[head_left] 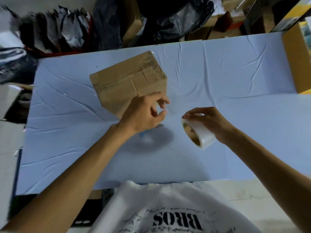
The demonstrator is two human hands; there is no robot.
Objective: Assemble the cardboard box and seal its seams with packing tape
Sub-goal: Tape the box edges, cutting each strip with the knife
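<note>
A brown cardboard box [129, 81] stands on the pale blue table cover [218, 73], its flaps folded shut and a printed face turned up. My left hand [148, 113] hovers at the box's near right corner and pinches the free end of a clear tape strip between thumb and fingers. That strip stretches right toward the roll of clear packing tape [198, 133]. My right hand [210, 123] grips the roll from above, just above the table. A small blue object peeks out under my left wrist.
A second cardboard box [297, 61] sits at the table's right edge. Black plastic bags [104, 24] and more cartons crowd the floor behind the table. Bare blue cover lies to the left and near me.
</note>
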